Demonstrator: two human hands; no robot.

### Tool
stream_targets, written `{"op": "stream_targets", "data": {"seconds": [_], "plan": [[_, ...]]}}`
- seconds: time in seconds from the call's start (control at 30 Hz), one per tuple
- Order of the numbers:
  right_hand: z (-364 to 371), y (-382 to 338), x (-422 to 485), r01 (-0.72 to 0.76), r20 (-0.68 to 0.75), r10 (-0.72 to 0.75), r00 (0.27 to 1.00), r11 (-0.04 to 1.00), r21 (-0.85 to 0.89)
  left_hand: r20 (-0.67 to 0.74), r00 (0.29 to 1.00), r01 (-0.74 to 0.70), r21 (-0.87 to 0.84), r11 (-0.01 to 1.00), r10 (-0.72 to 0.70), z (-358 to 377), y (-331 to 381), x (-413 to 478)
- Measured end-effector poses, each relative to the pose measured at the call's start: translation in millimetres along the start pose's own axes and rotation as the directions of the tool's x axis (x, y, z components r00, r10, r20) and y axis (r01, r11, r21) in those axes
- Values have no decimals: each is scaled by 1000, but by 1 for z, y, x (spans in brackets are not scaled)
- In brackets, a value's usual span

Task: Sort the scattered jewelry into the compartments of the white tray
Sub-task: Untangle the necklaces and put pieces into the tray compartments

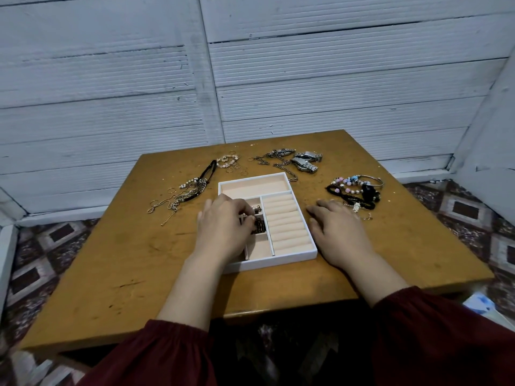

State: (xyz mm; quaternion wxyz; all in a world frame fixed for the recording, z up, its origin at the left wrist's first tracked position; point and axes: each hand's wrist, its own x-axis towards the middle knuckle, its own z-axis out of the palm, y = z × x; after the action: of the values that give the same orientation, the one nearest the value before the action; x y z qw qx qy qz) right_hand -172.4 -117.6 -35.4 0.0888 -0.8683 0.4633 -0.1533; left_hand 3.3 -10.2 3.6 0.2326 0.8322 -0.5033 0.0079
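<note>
**Tray:** white tray (278,260) sits at centre of table (125,274), peach lining. It has a long compartment at the far end, small square compartments in the L column, and ring rolls at R.

**L hand:** left hand (223,227) is over the small compartments. Fingers are curled, tips pinching a dark chain (259,226) that sits in the middle small compartment (how much of it is gripped cannot be told).

**R hand:** right hand (337,232) lies palm down on the table just beside the tray's R wall. Fingers are straight, slightly spread, holding nothing.

**Unsorted jewelry, all on table outside tray:**
- Far L: thin chains (178,200) w/ a black cord (209,169).
- Beyond tray's far L corner: pale bead bracelet (227,160).
- Far centre: silver chains (278,156) beside two metal watches (306,161).
- R side: beaded bracelets (354,190), near the right fingertips.
</note>
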Motion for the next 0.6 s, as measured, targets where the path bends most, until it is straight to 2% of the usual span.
{"op": "stream_targets", "data": {"seconds": [0.3,0.47,0.6], "plan": [[2,1,0,54,-210,-8,978,975,215,-33,990,-139,-295,945,135,3,14,-7],[-7,-3,2,41,-291,65,955,938,344,-34,984,-175,-381,908,175,-1,19,-7],[-17,-22,10,114,-343,30,939,913,393,-74,983,-183,-451,873,168,-1,17,-2]]}}
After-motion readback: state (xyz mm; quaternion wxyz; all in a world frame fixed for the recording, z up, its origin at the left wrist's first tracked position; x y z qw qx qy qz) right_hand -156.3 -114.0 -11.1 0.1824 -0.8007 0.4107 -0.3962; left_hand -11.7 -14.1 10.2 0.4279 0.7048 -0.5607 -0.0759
